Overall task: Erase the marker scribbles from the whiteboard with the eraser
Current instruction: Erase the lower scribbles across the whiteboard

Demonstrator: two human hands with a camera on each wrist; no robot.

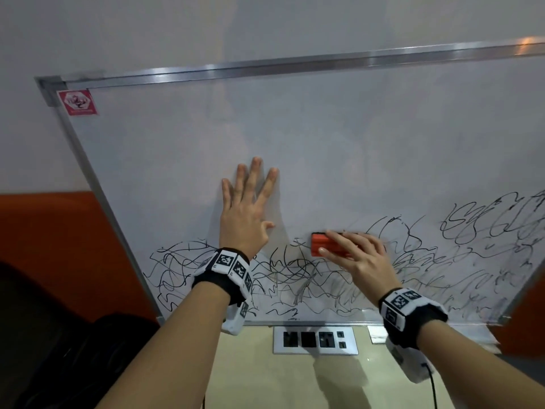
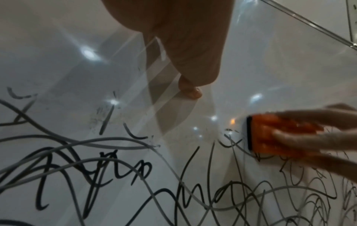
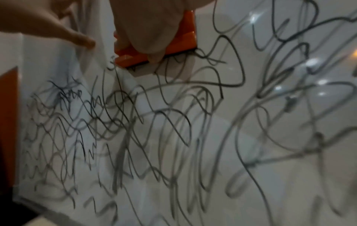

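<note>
The eraser (image 1: pixel 327 245) is a small orange block with a dark felt strip along its contact face, pressed flat against the whiteboard (image 1: pixel 295 137) at the upper edge of the band of scribbles (image 1: pixel 295 276), roughly mid-width of the board. The right hand (image 1: pixel 358 252) covers most of it, fingers laid over its back and the thumb curled against its lower side, so only its left end shows in the head view; in both wrist views the eraser and the fingers on it are smeared, which suggests it is mid-stroke.

As to progress, the upper and middle parts of the board carry only a faint grey haze, so that part looks done or was never marked. What is left is a good deal: a dense tangle of black and thinner grey loops runs along the whole lower part, from near the left frame to the right edge, climbing higher on the far right. A few half-wiped stubs of line sit just left of the eraser, at the border of the clean area. By my reckoning the job is under way, with the thickest part still to be cleared.

The left hand (image 1: pixel 247 208) lies flat on the clean surface left of the eraser, fingers straight and spread, thumb tip touching the board, grasping nothing; it seems to steady the board
</note>
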